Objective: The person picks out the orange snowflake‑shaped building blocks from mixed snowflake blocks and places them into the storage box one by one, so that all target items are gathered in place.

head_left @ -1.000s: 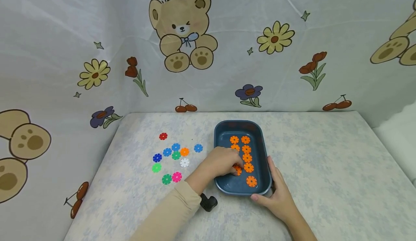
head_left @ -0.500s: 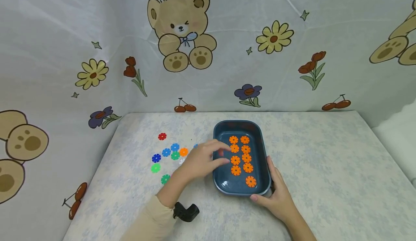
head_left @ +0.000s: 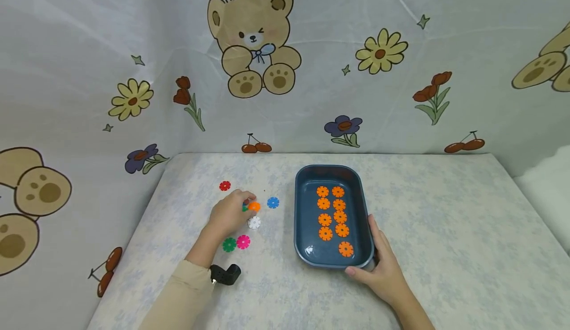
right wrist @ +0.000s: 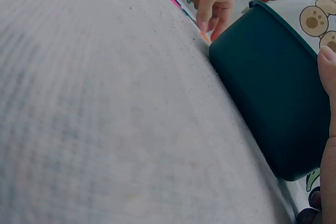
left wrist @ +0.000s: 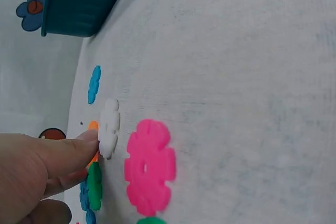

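Observation:
My left hand (head_left: 229, 214) is over the loose snowflake discs left of the tray. Its thumb and fingertips pinch an orange snowflake disc (head_left: 254, 206), which the thumb partly hides in the left wrist view. Close by lie a white disc (head_left: 254, 222), a pink disc (left wrist: 150, 167) and a green disc (left wrist: 95, 186); the hand covers others in the head view. My right hand (head_left: 384, 270) grips the near right corner of the dark blue tray (head_left: 307, 251), thumb at the front rim and fingers along the side. Several orange discs (head_left: 340, 216) lie inside in two columns.
A blue disc (head_left: 273, 202) sits between the left hand and the tray. Farther back is a red disc (head_left: 224, 185), and nearer a dark green disc (head_left: 229, 245). A printed cloth (head_left: 311, 122) hangs behind the pale table (head_left: 445, 221).
My left hand has let go of an orange disc in the tray's left column, moved left out of the tray and taken hold of another orange disc. The right hand keeps its grip.

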Motion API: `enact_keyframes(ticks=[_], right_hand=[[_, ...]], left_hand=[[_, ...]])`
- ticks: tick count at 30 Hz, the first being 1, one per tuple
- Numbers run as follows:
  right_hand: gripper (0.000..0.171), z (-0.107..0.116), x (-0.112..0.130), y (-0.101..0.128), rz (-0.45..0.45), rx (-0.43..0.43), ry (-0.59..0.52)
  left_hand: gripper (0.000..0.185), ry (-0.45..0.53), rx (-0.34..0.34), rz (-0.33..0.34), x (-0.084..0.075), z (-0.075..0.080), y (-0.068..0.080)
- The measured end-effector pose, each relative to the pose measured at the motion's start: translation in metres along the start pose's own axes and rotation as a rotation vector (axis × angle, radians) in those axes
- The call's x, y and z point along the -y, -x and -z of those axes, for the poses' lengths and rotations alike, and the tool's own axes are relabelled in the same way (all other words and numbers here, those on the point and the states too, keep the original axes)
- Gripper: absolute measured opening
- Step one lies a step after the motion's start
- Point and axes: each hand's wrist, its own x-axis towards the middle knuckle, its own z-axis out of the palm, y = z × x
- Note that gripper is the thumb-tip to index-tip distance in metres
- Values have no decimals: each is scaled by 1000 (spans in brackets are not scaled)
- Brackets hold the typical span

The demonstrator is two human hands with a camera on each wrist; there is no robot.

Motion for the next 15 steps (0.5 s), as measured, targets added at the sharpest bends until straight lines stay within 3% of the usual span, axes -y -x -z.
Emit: enact_keyframes(ticks=[7, 15], right_hand=[[128, 0, -1, 0, 13, 1, -29], [128, -1, 0, 0, 1, -1, -20]], left_hand=[[26, 27, 14, 14, -2, -2, -4], [23, 75, 50, -28, -1, -1, -4]])
